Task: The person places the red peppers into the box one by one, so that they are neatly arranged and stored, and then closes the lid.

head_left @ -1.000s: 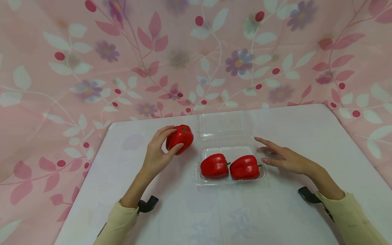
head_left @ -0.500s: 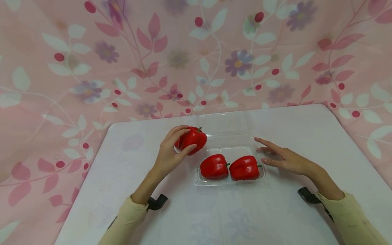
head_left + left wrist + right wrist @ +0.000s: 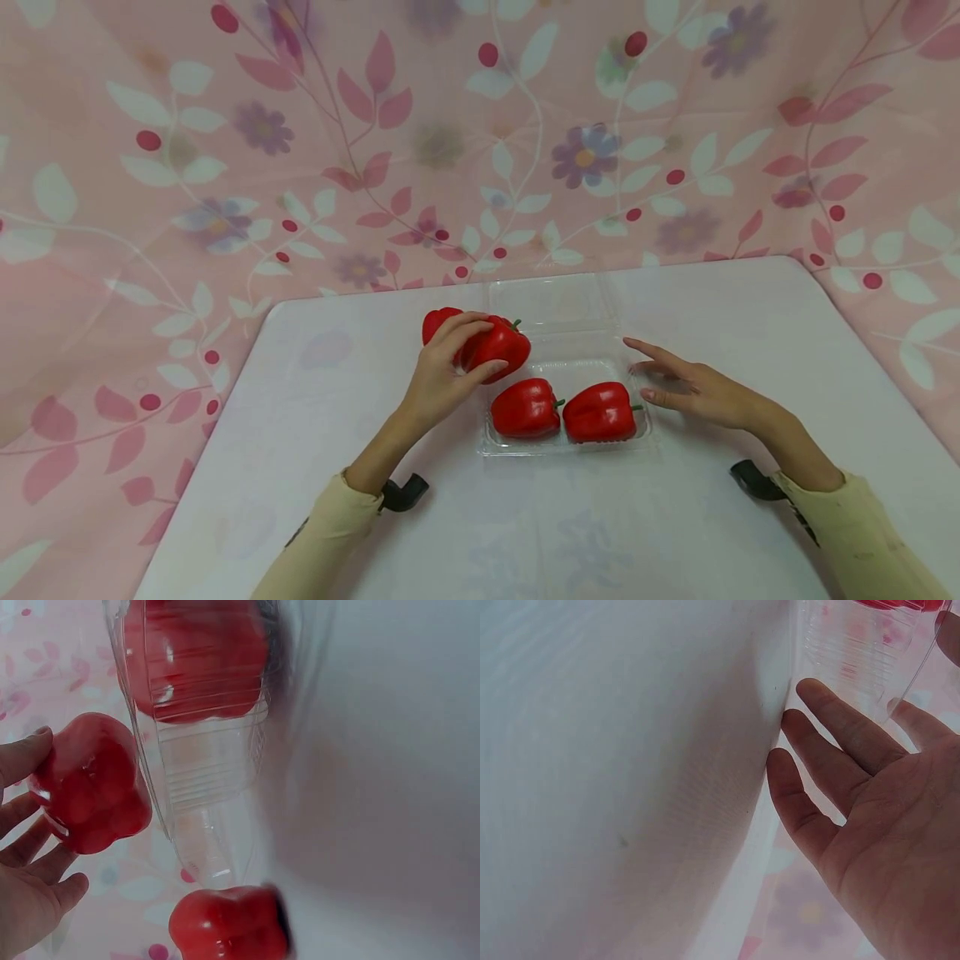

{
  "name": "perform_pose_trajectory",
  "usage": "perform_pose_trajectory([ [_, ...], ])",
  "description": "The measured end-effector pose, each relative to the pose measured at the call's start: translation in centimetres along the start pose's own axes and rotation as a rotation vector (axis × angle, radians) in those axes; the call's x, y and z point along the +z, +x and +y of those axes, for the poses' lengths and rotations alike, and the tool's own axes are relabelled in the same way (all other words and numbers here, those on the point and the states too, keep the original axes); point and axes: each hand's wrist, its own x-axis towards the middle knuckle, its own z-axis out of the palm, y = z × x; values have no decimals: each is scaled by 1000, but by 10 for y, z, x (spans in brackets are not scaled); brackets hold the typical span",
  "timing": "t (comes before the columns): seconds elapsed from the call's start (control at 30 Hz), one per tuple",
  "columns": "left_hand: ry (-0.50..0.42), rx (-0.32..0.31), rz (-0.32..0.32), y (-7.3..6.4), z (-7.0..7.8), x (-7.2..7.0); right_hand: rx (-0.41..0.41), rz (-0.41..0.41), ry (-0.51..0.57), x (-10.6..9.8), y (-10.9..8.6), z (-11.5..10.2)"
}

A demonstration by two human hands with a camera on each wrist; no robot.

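Observation:
My left hand grips a red bell pepper with a green stem, raised at the back left edge of a clear plastic clamshell box. Two more red bell peppers lie side by side in the front of the box's base, the left one and the right one, stems toward the right. In the left wrist view the held pepper is between thumb and fingers, beside the box wall. My right hand is at the box's right side, fingers extended; in the right wrist view its palm holds nothing.
Behind my left hand another red bell pepper rests on the white tabletop. The box's lid lies open toward the back. A pink floral cloth hangs beyond the table's back edge.
My left hand has carried its bell pepper rightward to the box's back left edge, uncovering the pepper behind. The right hand and boxed peppers have stayed put.

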Motion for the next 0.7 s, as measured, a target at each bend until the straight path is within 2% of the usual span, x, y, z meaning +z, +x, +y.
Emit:
perform_pose_trajectory([
  [0.4, -4, -10, -83, 4, 3, 13, 11, 3, -11, 0, 1, 1],
  [0.7, 39, 25, -166, 5, 2, 20, 5, -5, -6, 0, 1, 2],
])
